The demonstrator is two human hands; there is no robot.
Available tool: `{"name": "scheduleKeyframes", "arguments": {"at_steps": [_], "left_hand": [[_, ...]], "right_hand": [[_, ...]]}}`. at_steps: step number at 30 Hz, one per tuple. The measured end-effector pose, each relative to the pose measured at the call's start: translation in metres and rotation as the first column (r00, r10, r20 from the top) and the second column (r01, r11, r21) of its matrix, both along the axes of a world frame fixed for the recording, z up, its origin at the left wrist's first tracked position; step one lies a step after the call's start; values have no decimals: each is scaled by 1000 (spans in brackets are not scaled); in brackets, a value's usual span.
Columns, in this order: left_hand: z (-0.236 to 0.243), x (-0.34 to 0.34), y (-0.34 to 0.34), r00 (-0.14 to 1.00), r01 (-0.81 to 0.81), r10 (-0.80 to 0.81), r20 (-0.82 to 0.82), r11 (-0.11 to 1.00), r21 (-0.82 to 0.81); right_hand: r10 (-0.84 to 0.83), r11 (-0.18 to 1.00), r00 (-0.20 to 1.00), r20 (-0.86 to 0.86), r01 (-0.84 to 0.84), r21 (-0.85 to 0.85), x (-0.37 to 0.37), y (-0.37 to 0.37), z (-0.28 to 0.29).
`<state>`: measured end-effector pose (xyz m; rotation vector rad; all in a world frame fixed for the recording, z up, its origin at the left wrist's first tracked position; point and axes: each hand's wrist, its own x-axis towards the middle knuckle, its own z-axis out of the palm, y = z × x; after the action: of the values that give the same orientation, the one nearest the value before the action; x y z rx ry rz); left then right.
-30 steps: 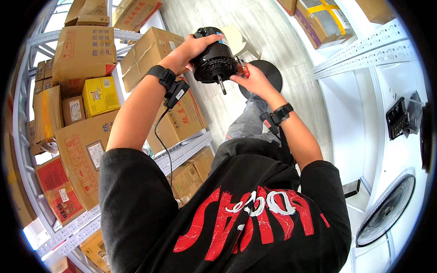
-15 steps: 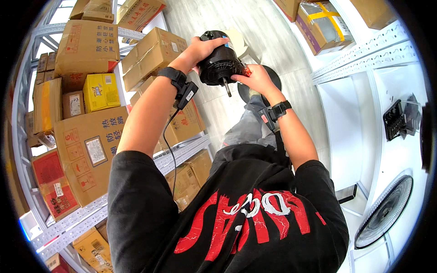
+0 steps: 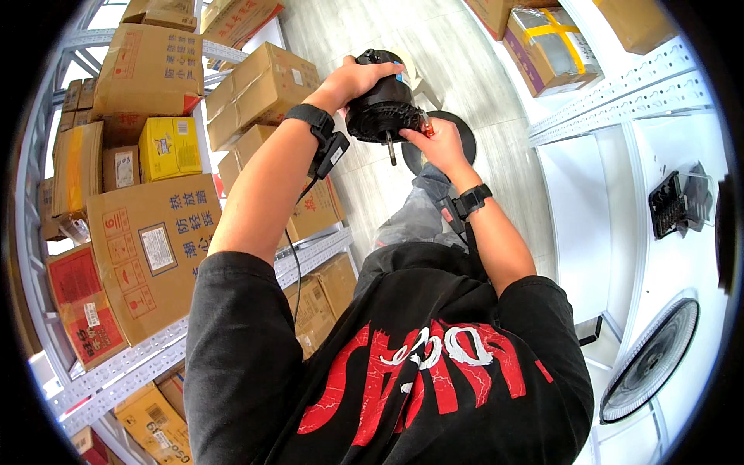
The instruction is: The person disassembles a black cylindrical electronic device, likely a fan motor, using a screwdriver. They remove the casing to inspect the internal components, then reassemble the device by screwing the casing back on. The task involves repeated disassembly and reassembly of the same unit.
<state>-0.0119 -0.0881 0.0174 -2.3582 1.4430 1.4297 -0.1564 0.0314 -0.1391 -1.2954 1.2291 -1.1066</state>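
Note:
A black electric motor (image 3: pixel 378 116) with a bare metal shaft (image 3: pixel 391 149) is held up in front of me, its shaft pointing down toward my body. My left hand (image 3: pixel 353 82) wraps round its upper left side, with the thumb stretched across the top. At the motor's lower right is my right hand (image 3: pixel 442 146), closed with the thumb pressed near the shaft end. A small red and clear piece (image 3: pixel 426 124) shows between this hand and the motor; its kind is partly hidden by the fingers.
Shelving on the left is stacked with cardboard boxes (image 3: pixel 155 256) and a yellow box (image 3: pixel 170 147). Below the hands stands a round black base (image 3: pixel 463 139) on the floor. White shelves on the right carry a fan grille (image 3: pixel 651 360) and a black tray (image 3: pixel 666 205).
The motor has shifted slightly right and turned a little, so its shaft points more straight down. My left forearm has moved right with it. Both hands keep their hold.

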Motion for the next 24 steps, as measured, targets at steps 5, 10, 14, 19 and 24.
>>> {"name": "scheduleKeyframes", "arguments": {"at_steps": [5, 10, 14, 19, 24], "left_hand": [[1, 3, 5, 1000, 15, -15, 11, 999, -46], [2, 1, 5, 927, -119, 68, -368, 986, -119], [7, 15, 16, 886, -57, 31, -462, 997, -43], [48, 5, 28, 969, 245, -246, 26, 938, -246], [70, -27, 72, 909, 153, -383, -163, 672, -724]], "right_hand": [[-30, 999, 1000, -5, 30, -38, 3, 3, 3], [180, 983, 921, -346, -155, 100, -33, -12, 17], [16, 999, 968, -249, -3, 54, -102, 42, 17], [-213, 954, 963, -164, 242, 180, -243, 147, 50], [-497, 826, 841, -215, 534, 181, -314, 263, 79]]}}
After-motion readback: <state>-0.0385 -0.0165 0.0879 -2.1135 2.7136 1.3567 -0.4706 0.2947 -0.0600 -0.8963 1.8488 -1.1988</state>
